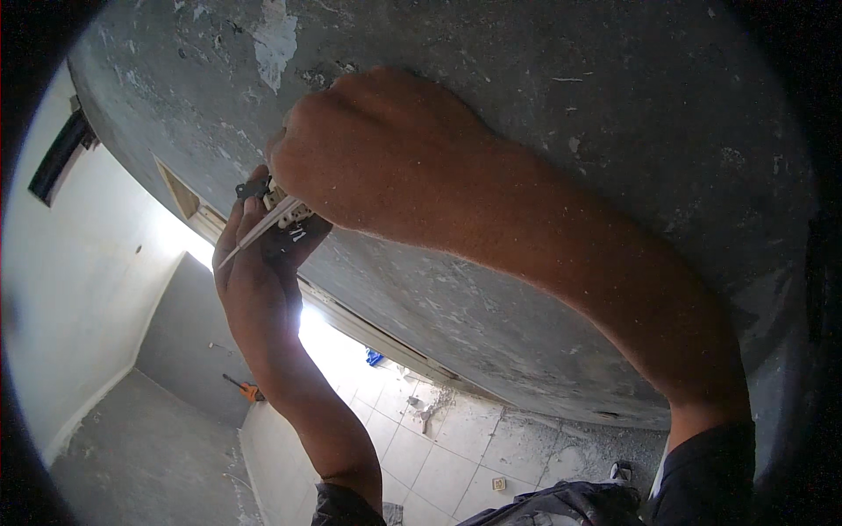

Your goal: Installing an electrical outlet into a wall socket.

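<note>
Against the grey wall, my left hand point(254, 267) is closed round a small black and cream electrical fitting point(293, 216), probably a socket or switch module. Its fingers reach up behind the black frame. Thin white strips, which look like wires point(256, 232), run from the fitting down across my left hand. My right hand point(368, 145) is curled in a fist just above and to the right of the fitting, close to the wall. The back of this hand hides its fingertips, so what they pinch does not show.
The rough grey wall point(526, 289) curves across the view, with a bright doorway below it. An orange-handled tool point(252, 392) rests by a ledge at lower left. On the tiled floor point(421, 460) are debris, a blue item point(374, 358) and a small cream square piece point(499, 483).
</note>
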Motion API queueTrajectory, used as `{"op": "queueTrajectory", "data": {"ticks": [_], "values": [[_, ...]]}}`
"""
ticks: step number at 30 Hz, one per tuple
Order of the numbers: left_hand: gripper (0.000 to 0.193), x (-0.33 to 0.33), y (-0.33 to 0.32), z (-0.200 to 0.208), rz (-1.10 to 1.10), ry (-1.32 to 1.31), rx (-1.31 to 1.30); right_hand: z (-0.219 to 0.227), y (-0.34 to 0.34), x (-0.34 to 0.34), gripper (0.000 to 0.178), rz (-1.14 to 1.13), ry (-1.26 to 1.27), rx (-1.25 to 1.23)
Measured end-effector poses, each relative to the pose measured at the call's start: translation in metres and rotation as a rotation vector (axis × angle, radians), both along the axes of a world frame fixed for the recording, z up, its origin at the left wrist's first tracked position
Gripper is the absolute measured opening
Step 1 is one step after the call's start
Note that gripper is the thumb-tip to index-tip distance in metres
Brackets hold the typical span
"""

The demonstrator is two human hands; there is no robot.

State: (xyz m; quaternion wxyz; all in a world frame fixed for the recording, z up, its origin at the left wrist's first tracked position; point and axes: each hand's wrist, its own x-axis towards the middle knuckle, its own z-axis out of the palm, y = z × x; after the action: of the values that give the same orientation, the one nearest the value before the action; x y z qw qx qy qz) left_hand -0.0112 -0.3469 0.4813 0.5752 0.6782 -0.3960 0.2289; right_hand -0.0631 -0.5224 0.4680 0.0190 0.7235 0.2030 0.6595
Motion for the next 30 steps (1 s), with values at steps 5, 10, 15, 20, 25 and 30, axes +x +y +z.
{"op": "queueTrajectory", "data": {"ticks": [5, 10, 15, 20, 25, 30], "values": [[0.041, 0.001, 0.004, -0.001, 0.042, -0.049, 0.005, 0.000, 0.001, 0.000, 0.010, 0.013, -0.004, 0.021], [0.040, -0.001, 0.001, 0.003, -0.013, 0.017, -0.031, 0.001, 0.002, -0.001, 0.010, -0.014, 0.032, 0.016], [0.040, -0.006, -0.003, 0.004, 0.010, 0.029, -0.024, 0.000, 0.000, -0.003, 0.009, -0.020, 0.038, 0.015], [0.044, -0.003, -0.002, 0.004, -0.041, 0.036, -0.041, -0.002, 0.004, 0.008, 0.011, 0.032, -0.040, 0.064], [0.046, -0.002, -0.001, 0.003, -0.080, 0.048, -0.056, -0.002, 0.005, 0.005, 0.011, 0.029, 0.042, 0.059], [0.045, 0.001, 0.000, 0.001, -0.102, 0.059, -0.061, -0.002, 0.005, 0.006, 0.010, -0.017, -0.005, 0.063]]}}
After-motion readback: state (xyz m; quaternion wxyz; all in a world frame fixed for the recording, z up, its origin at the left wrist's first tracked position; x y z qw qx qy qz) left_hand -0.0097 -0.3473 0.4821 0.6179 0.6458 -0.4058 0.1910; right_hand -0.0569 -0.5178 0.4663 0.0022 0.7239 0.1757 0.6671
